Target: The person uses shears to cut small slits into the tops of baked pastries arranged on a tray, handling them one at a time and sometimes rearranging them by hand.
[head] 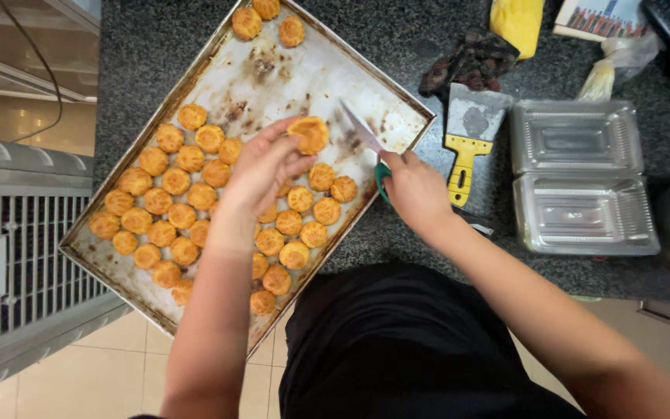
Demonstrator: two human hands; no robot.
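A large metal baking tray (219,54) lies on a dark speckled counter, holding several round golden cookies (172,209) clustered in its near half. My left hand (261,167) is raised over the tray and pinches one golden cookie (309,133) between its fingertips. My right hand (415,190) grips a small knife (362,130) by its green handle, the blade pointing up and left toward the held cookie. The knife tip is a short gap from the cookie.
A yellow-handled metal scraper (467,132) lies right of the tray. Two clear plastic clamshell containers (579,174) sit further right. A dark cloth (467,62), a yellow object (517,23) and a plastic bag (614,66) are at the back. A grey slatted appliance (17,248) stands at left.
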